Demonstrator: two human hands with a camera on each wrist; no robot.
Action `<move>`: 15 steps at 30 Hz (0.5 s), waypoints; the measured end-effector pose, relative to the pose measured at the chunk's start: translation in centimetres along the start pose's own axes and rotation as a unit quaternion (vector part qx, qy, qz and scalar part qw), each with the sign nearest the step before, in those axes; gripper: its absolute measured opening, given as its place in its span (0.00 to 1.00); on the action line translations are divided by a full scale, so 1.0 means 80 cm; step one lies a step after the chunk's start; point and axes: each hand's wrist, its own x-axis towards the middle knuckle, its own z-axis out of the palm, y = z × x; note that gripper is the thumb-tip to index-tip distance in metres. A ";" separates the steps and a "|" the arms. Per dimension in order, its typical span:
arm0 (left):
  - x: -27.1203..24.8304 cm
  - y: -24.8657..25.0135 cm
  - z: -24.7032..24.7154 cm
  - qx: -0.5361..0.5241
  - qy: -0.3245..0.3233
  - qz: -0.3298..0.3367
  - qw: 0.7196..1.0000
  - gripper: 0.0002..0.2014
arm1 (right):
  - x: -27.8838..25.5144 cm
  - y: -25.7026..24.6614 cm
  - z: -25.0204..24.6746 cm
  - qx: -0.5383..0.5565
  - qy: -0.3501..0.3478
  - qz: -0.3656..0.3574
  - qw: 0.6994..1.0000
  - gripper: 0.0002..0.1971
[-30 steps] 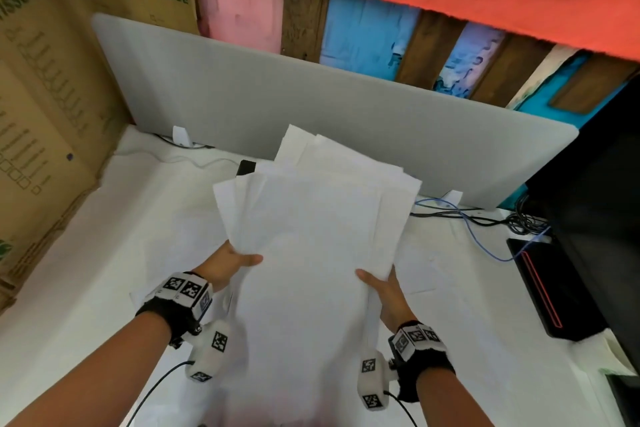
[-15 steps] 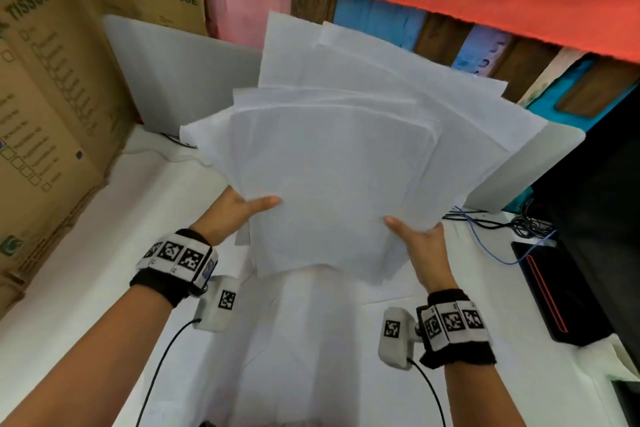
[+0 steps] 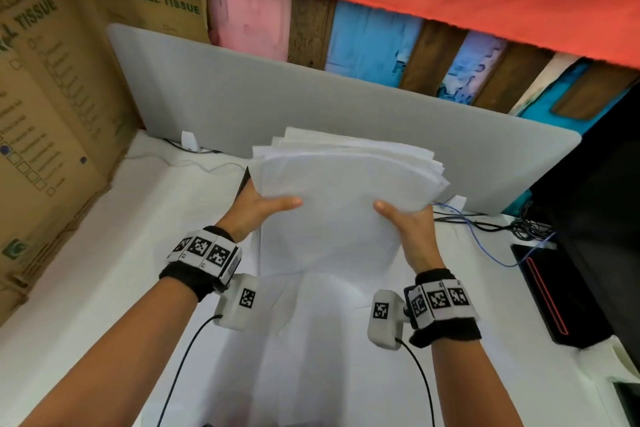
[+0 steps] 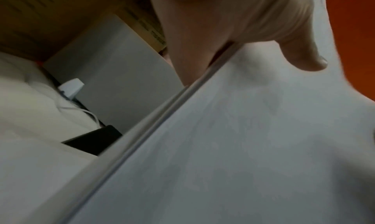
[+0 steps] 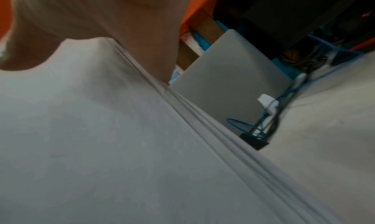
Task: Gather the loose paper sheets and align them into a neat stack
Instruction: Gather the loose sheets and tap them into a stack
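Observation:
A bundle of white paper sheets is held above the white table, its far edges fanned and uneven. My left hand grips the bundle's left side, thumb on top and fingers hidden beneath. My right hand grips the right side the same way. In the left wrist view the thumb lies on the top sheet beside the layered edges. The right wrist view shows the sheets with staggered edges under my right hand. More white sheets lie flat on the table below.
A grey divider panel stands behind the papers. Cardboard boxes wall off the left. A black device with a red line and tangled cables sit at the right. A dark object lies on the table near the panel.
The bundle, raised upright and widely fanned half a second ago, has come down and tilted flatter. Its sheets are closer together, and both hands have moved nearer each other.

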 end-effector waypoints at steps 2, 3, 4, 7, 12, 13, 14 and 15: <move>0.004 -0.001 0.003 -0.011 0.022 0.003 1.000 0.25 | 0.005 -0.004 0.004 0.000 -0.002 -0.001 1.000 0.24; 0.006 -0.005 0.002 -0.017 0.034 -0.002 0.999 0.23 | 0.007 -0.005 0.005 0.005 0.005 -0.001 1.000 0.23; 0.007 -0.010 0.001 -0.014 0.038 -0.010 0.999 0.23 | 0.009 -0.002 0.006 0.003 0.011 0.004 1.000 0.22; 0.004 -0.026 0.006 0.006 0.052 -0.042 0.998 0.20 | 0.006 0.014 0.010 -0.045 0.001 0.027 0.999 0.18; 0.000 -0.011 0.021 -0.031 0.155 0.014 0.987 0.10 | -0.001 0.002 0.011 -0.003 0.063 -0.015 0.998 0.16; 0.001 -0.009 0.020 -0.036 0.159 0.026 0.986 0.10 | -0.003 0.000 0.009 0.003 0.057 -0.021 0.998 0.16; -0.001 -0.006 0.020 -0.037 0.159 0.035 0.986 0.11 | -0.005 -0.003 0.008 0.007 0.053 -0.022 0.998 0.16; -0.001 -0.004 0.018 -0.035 0.156 0.041 0.986 0.11 | -0.006 -0.004 0.007 0.009 0.050 -0.023 0.998 0.15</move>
